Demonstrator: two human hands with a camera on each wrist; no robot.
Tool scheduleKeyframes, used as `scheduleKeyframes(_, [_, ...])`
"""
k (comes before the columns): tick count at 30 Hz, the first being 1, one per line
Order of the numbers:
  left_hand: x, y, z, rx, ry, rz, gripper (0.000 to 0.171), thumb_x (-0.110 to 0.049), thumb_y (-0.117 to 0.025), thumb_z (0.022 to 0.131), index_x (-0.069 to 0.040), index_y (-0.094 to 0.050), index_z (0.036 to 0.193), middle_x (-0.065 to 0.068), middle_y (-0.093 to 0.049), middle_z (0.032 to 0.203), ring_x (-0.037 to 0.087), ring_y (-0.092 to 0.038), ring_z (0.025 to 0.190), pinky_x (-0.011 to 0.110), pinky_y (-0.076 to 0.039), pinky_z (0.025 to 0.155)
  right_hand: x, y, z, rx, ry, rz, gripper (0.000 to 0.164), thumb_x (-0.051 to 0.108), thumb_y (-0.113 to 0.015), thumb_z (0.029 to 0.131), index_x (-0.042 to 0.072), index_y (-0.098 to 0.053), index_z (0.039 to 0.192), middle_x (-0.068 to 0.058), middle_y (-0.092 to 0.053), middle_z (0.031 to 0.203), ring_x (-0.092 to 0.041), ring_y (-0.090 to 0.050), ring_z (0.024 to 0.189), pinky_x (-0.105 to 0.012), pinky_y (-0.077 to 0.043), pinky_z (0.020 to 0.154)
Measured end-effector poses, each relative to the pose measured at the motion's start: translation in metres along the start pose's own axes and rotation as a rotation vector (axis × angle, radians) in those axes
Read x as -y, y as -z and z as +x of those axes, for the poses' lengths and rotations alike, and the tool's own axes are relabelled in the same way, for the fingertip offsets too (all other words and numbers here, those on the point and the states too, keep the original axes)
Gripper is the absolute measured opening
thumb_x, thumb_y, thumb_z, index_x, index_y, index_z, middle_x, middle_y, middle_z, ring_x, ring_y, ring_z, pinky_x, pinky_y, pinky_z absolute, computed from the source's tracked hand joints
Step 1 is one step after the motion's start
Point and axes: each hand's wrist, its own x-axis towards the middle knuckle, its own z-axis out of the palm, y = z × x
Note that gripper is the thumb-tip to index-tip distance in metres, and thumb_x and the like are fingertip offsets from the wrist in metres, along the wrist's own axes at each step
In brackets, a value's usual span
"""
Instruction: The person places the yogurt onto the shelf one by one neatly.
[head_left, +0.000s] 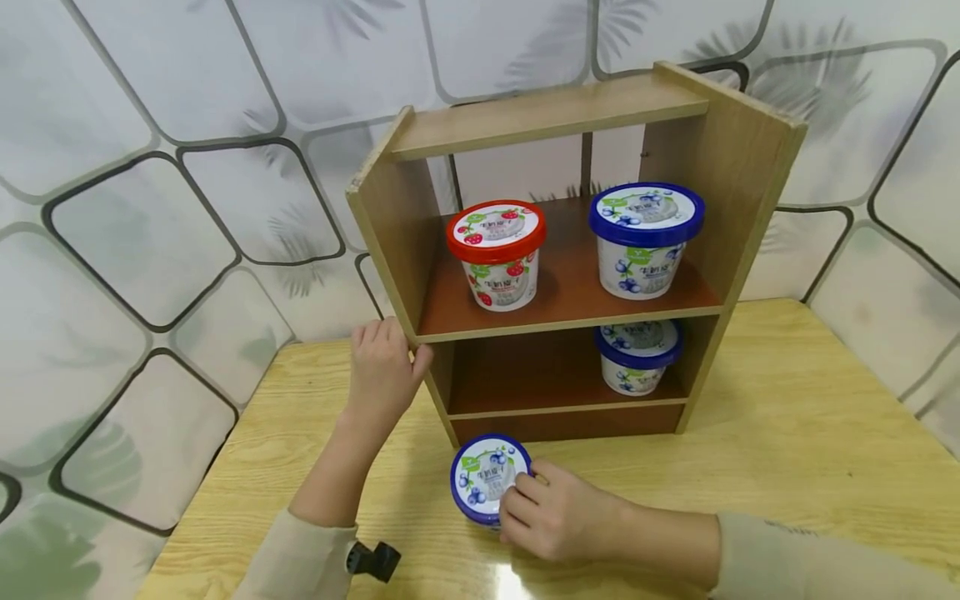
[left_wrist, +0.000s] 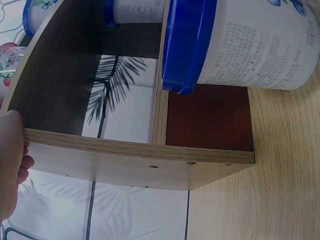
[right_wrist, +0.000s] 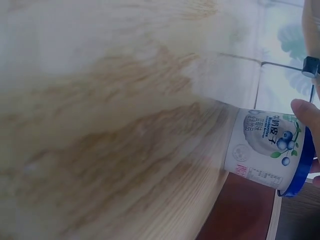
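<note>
My right hand (head_left: 551, 512) holds a blueberry yogurt tub (head_left: 489, 477) with a blue lid, its fingers at the lid's right edge. The tub is in front of the shelf's base, above the wooden table. In the right wrist view the tub's white side (right_wrist: 262, 145) shows blueberries, with the thumb at the lid. My left hand (head_left: 384, 367) grips the left side panel of a small wooden shelf (head_left: 390, 250); the left wrist view shows the thumb in front and fingertips (left_wrist: 24, 170) behind the panel.
On the upper board stand a red-lidded strawberry tub (head_left: 497, 254) at left and a blue-lidded tub (head_left: 647, 242) at right. Another blue-lidded tub (head_left: 640, 358) is at the lower level's right. The wooden table (head_left: 795, 433) meets a patterned wall covering (head_left: 150, 250).
</note>
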Motion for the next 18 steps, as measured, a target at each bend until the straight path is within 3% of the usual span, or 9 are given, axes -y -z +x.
scheduleKeyframes(9, [0.0003,-0.0007,-0.0005,-0.012,0.002,0.013,0.019,-0.014,-0.053,0.077,-0.004,-0.041,0.066,0.011,-0.044,0.058,0.033,-0.046,0.06,0.041,-0.034,0.063,0.0014,-0.0046,-0.0001,0.01,-0.005,0.055,0.025,0.02,-0.046,0.094,0.016,-0.054,0.071,0.005,-0.053,0.068,-0.01,-0.048,0.06,-0.022,-0.039,0.055])
scheduleKeyframes(18, [-0.0008,-0.0001,0.0008,-0.015,0.002,0.006,0.017,-0.012,-0.052,0.077,-0.004,-0.042,0.067,0.01,-0.044,0.058,0.032,-0.045,0.06,0.042,-0.034,0.063,0.0006,-0.0063,0.0013,0.01,0.028,0.026,0.03,0.018,-0.04,0.097,0.017,-0.053,0.07,0.007,-0.051,0.067,-0.008,-0.047,0.059,-0.02,-0.038,0.055])
